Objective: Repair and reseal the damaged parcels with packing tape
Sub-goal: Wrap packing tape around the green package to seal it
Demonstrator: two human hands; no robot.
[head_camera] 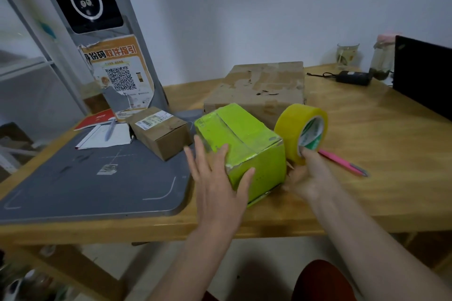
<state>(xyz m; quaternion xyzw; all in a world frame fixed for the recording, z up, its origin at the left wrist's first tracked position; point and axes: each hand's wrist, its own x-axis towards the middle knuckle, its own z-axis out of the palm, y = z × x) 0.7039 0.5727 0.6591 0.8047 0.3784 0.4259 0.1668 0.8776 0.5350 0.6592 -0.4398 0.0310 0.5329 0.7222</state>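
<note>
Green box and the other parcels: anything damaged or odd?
The green box has a scuffed, whitened near top edge. The big cardboard box behind it shows torn patches and peeling tape. The poster on the stand is ripped along its lower edge.

head-worn view, angled down, close over table (pixel 367 190)

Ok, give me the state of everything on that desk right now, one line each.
green box: closed, glossy tape over top
tape roll: on edge, beside the box
left hand: fingers straight, pressing box
right hand: gripping roll, finger in core
small brown box: closed, labelled
large brown box: closed, scuffed
pink pen: lying flat
</note>
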